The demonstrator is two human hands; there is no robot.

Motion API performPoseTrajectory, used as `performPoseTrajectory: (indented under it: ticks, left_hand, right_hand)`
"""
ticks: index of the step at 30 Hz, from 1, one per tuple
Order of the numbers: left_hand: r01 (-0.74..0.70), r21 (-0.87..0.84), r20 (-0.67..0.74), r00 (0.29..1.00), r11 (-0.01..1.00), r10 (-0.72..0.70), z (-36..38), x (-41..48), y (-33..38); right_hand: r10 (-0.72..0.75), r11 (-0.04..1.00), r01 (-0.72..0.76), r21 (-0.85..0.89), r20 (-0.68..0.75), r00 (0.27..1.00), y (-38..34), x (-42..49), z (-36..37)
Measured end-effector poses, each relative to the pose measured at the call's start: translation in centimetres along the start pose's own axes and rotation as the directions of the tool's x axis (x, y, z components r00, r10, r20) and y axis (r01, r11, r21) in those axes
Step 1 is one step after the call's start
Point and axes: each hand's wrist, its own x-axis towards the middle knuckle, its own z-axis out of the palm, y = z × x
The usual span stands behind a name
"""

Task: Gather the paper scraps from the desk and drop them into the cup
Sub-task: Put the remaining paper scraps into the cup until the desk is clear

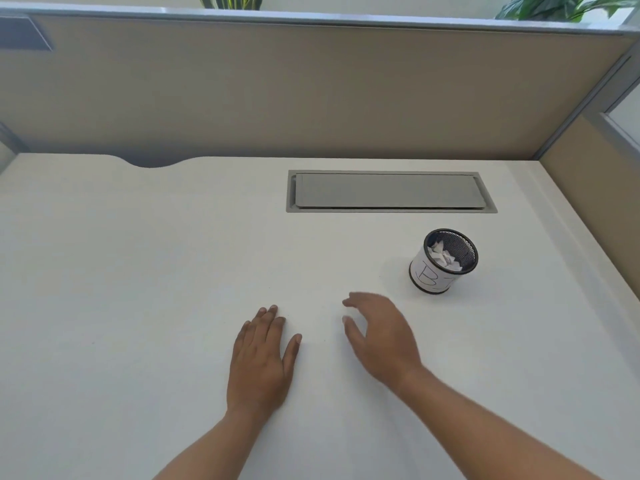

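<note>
A black mesh cup [431,277] with a white paper label stands on the white desk [138,271] at the right. White paper scraps [444,258] lie inside it. My left hand [261,355] rests flat on the desk, palm down, fingers together, holding nothing. My right hand [382,336] hovers just above the desk, below and left of the cup, fingers loosely spread and slightly blurred, with nothing in it. No loose scraps show on the desk surface.
A grey cable-tray lid [389,190] is set flush into the desk behind the cup. Beige partition walls [311,91] close off the back and right side. Green plants [561,5] stand beyond the partition.
</note>
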Motion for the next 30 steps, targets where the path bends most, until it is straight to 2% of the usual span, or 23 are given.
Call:
performPoseTrajectory:
  ticks: [4,8,12,17,23,30]
  left_hand:
    - [-0.001,-0.009,-0.001,1.000,1.000,0.001,0.2,-0.1,-0.1]
    - [-0.004,0.012,-0.012,1.000,1.000,0.004,0.2,0.0,0.0]
    - [-0.019,0.039,-0.005,1.000,0.999,0.019,0.4,0.0,-0.2]
    - [-0.033,0.073,0.037,0.999,0.997,0.031,0.8,0.3,-0.6]
    - [-0.045,0.070,0.066,0.997,0.997,0.040,1.0,0.4,-0.7]
    - [-0.081,0.035,0.097,0.992,0.996,0.077,0.9,0.5,-0.6]
  right_hand:
    - [0.063,0.998,-0.061,-0.027,0.070,0.996,1.4,-2.5,2.0]
    - [0.135,0.990,-0.132,-0.047,0.074,0.988,2.5,-3.4,3.2]
    - [0.056,0.983,-0.046,-0.180,0.050,0.997,2.8,-3.8,3.9]
    - [0.065,0.945,-0.044,-0.323,0.053,0.996,2.4,-3.4,4.4]
    - [0.078,0.926,-0.038,-0.376,0.091,0.993,2.4,-3.3,4.5]
    - [0.090,0.936,-0.053,-0.347,0.091,0.992,2.6,-3.2,4.5]
